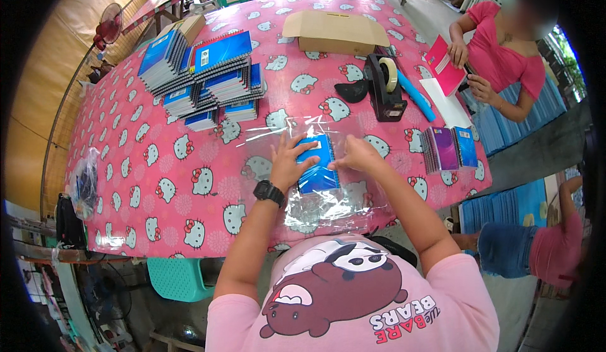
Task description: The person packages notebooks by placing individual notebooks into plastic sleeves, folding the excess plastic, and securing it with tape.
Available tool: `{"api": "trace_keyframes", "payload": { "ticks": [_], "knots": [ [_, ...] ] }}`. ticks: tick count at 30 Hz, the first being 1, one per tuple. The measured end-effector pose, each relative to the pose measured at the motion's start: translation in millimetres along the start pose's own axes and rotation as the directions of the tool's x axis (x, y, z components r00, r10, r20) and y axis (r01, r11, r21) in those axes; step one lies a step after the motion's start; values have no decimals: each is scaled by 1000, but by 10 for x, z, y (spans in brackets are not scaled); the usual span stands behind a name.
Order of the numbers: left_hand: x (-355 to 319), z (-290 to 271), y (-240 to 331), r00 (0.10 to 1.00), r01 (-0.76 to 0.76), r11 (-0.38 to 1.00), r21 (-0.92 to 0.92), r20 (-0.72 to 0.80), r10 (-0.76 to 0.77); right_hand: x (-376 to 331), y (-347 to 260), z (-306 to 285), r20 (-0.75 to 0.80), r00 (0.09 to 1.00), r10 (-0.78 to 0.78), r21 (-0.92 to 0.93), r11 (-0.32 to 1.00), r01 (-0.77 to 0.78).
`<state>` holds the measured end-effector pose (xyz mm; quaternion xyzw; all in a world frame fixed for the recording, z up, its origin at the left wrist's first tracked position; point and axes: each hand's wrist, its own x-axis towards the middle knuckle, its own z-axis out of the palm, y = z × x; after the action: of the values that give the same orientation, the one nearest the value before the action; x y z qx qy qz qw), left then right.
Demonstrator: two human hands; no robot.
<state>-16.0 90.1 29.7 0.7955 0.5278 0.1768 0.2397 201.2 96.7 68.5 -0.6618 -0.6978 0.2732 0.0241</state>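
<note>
A blue spiral notebook point(320, 178) lies in front of me on a sheet of clear plastic point(303, 216), its wire binding along the right side. My left hand point(290, 163) rests on the notebook with its fingers spread, the fingertips over the upper part of the cover. At the notebook's right edge, my right hand point(357, 155) has its fingers bent in, with a bit of the clear plastic seemingly between them. The thumb is close against the binding.
Stacked notebooks point(221, 55) stand at the far left. A tape dispenser point(386, 90), a cardboard box point(344, 33) and a blue tube point(413, 90) lie beyond my hands. More notebooks point(442, 149) stand at right. Across the corner, a person holds a red notebook point(442, 65).
</note>
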Motion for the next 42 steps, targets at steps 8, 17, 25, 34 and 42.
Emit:
{"api": "trace_keyframes", "payload": {
  "ticks": [8,17,25,34,42],
  "knots": [
    [-239,352,-56,916,354,935,31,-215,-340,-49,290,549,-19,990,-142,837,540,94],
    [-389,-247,497,956,-200,229,-953,-240,-166,-302,-197,106,-337,901,-274,834,357,421],
    [-506,-34,328,975,-54,424,-904,-139,-173,-190,46,473,-233,865,-445,586,646,490],
    [-511,-135,395,950,-249,368,-896,-300,-90,-298,177,235,-364,798,-481,317,741,592],
    [-807,-182,243,874,-256,886,-387,-485,40,-594,-139,-126,-442,778,-446,542,559,628]
  ]
}}
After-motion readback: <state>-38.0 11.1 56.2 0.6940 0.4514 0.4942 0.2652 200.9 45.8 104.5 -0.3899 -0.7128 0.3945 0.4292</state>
